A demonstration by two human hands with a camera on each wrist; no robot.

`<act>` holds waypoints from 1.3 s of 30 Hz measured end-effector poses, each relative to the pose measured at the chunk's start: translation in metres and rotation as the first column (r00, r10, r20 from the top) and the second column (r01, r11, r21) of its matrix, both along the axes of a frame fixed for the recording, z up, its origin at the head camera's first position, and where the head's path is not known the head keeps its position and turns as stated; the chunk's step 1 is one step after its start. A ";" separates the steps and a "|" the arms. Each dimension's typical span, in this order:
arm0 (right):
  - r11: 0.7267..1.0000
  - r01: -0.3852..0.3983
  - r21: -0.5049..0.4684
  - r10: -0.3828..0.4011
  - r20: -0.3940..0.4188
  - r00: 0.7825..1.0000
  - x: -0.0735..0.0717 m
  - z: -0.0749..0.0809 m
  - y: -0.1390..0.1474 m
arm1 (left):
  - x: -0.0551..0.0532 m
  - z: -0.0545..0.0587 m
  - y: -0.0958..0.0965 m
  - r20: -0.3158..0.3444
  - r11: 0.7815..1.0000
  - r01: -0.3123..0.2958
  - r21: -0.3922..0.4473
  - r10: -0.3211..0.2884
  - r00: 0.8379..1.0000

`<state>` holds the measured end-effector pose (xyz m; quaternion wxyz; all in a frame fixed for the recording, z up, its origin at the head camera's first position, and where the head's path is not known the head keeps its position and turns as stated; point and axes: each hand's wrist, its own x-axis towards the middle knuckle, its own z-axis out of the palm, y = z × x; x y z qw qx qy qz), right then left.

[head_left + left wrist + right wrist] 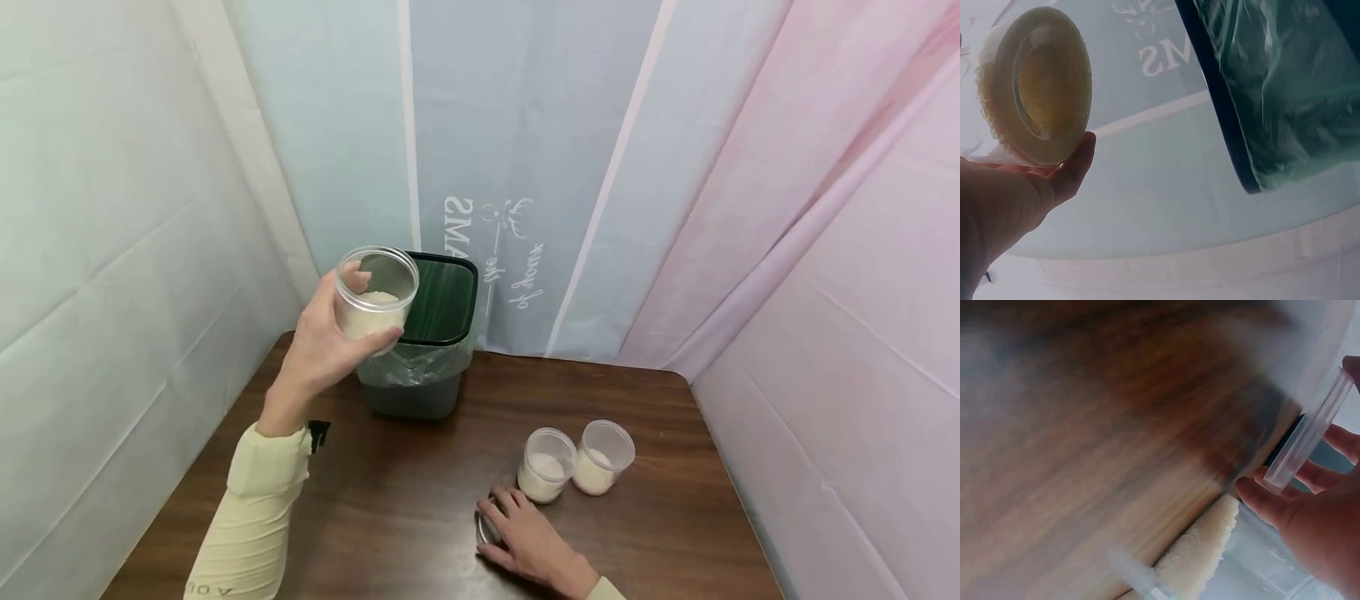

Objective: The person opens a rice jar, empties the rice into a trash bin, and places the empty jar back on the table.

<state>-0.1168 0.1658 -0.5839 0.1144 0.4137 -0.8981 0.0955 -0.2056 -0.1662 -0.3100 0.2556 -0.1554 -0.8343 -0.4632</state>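
Observation:
My left hand (318,337) grips a clear plastic jar (375,321), raised beside the bin's near left side, with white rice-like grains (378,297) in its lower part. The jar is lidless and leans a little; its round base (1038,84) shows in the left wrist view. Low over the table, my right hand (528,537) holds a clear round lid (1310,431) by its rim, fingers spread around the edge. Two more open jars stand just beyond that hand: one jar (547,467) close to its fingers, the other jar (602,458) to the right. Both contain white grains.
A dark bin (416,396) with a green rim and a clear plastic liner (427,367) stands at the table's back left. Printed fabric (525,125) hangs behind the brown wooden table (420,500), and pale cloth walls (112,250) flank it.

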 end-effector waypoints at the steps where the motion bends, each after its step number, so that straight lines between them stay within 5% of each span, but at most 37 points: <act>1: 1.000 0.002 0.000 -0.002 -0.003 1.000 -0.001 0.000 0.001 | -0.003 0.002 -0.001 0.002 1.000 -0.004 -0.006 0.004 1.000; 9: 0.999 0.002 0.050 -0.004 0.034 0.999 0.003 -0.005 0.008 | -0.027 0.008 -0.012 0.038 0.998 -0.041 -0.050 0.042 0.998; 21: 0.997 -0.026 0.076 0.029 -0.032 0.999 0.005 -0.017 0.014 | -0.037 0.005 -0.028 0.054 0.985 -0.089 -0.151 0.098 0.994; 39: 0.991 -0.022 0.133 0.022 0.005 1.000 0.010 -0.020 0.021 | -0.049 0.011 -0.051 0.062 0.947 -0.091 -0.308 0.116 0.991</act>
